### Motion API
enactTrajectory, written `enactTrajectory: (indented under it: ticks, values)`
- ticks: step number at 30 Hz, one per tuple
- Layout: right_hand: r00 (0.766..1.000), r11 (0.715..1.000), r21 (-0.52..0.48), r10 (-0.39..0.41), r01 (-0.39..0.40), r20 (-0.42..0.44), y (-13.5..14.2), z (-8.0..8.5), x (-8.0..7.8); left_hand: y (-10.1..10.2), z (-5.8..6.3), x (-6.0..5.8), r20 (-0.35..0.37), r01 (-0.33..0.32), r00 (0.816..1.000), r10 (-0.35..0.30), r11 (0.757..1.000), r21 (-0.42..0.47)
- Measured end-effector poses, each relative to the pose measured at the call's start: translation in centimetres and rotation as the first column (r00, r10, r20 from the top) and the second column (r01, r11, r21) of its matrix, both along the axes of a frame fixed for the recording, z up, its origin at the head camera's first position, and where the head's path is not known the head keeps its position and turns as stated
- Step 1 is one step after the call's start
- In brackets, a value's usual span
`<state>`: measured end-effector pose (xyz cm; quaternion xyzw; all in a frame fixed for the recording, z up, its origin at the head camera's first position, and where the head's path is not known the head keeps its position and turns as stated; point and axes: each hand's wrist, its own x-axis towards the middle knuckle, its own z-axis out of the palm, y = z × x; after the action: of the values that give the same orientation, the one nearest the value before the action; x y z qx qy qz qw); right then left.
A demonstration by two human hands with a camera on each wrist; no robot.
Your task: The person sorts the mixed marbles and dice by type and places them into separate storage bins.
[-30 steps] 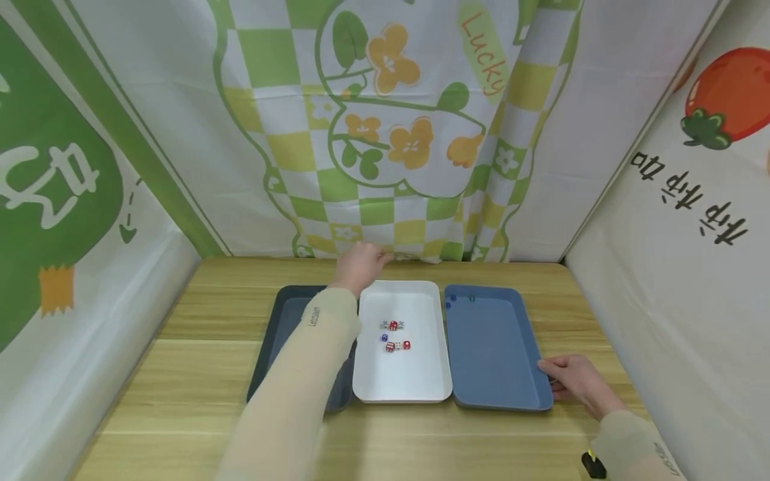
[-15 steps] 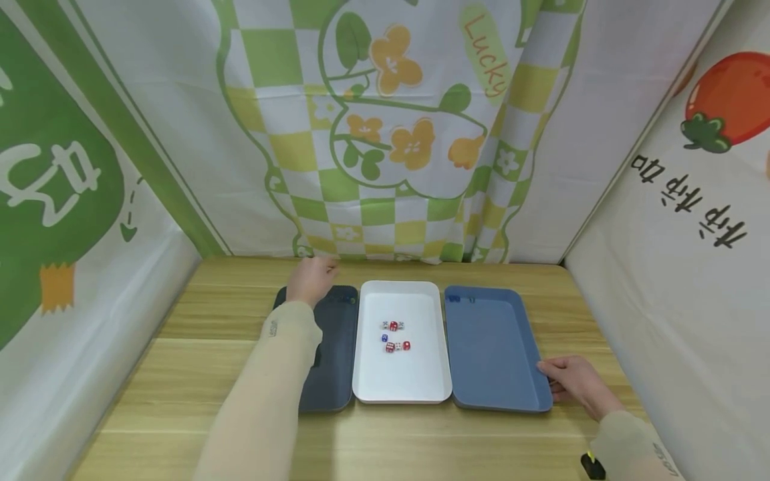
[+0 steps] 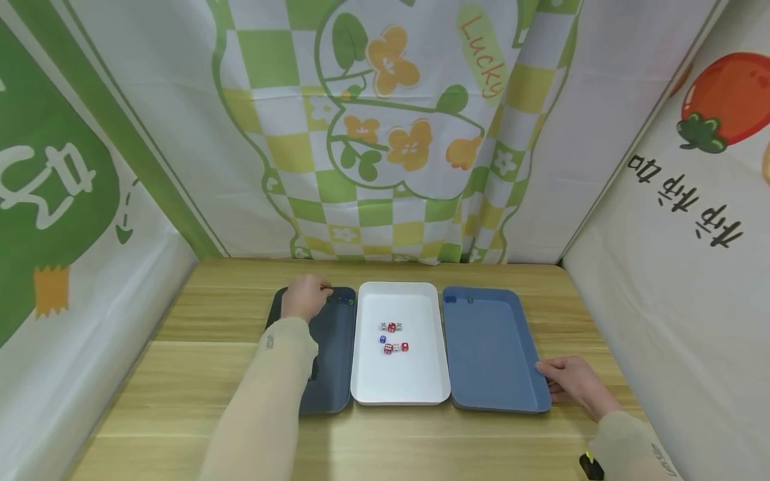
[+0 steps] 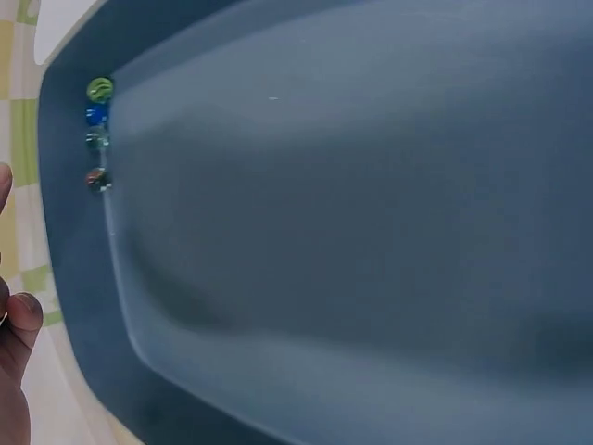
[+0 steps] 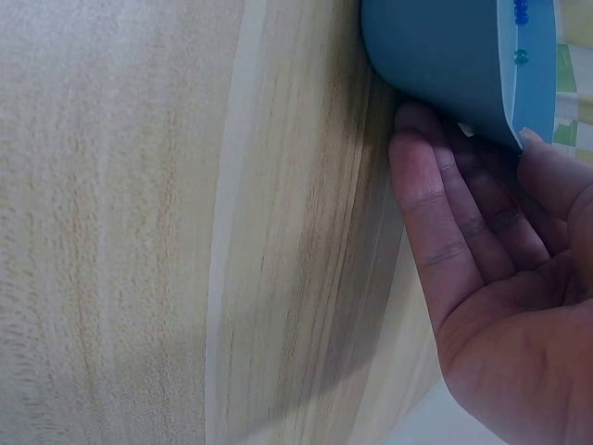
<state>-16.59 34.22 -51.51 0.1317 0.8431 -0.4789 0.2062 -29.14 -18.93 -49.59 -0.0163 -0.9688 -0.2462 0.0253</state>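
The right grip (image 3: pixel 574 381) pinched the blue tray (image 3: pixel 496 357) by its right rim; a light hold seemed best, lest its blue marbles (image 3: pixel 450 300) roll. The left grip (image 3: pixel 305 296) hung over the dark tray (image 3: pixel 329 377), near mixed marbles (image 4: pixel 98 139) at its far wall; whether it pinched anything could not be told.

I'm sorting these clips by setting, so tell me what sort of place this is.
Probably a curtained-off work booth: printed cloth hangs behind and on both sides of a wood-grain table, where three shallow trays stand side by side.
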Motion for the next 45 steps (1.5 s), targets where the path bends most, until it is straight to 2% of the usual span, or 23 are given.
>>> enactTrajectory:
  ticks: [9,20,31,45]
  values:
    - [1.000,1.000,0.000,-0.008,0.008,-0.013,-0.1,0.0,0.1,0.1,-1.7,0.3,0.083,-0.047,0.995,0.047,0.999,-0.001]
    - [1.000,1.000,0.006,-0.003,0.003,0.017,-0.1,0.0,-0.1,0.6,-3.6,0.3,0.104,-0.103,0.989,0.107,0.994,-0.046]
    - [1.000,1.000,0.008,-0.010,0.009,0.015,0.0,-0.1,-0.1,0.8,-4.2,0.1,0.142,-0.121,0.981,0.131,0.990,-0.074]
    - [1.000,1.000,0.000,-0.018,0.018,-0.003,0.1,-0.3,-0.1,2.0,-5.0,-0.3,0.119,-0.111,0.986,0.118,0.992,-0.067]
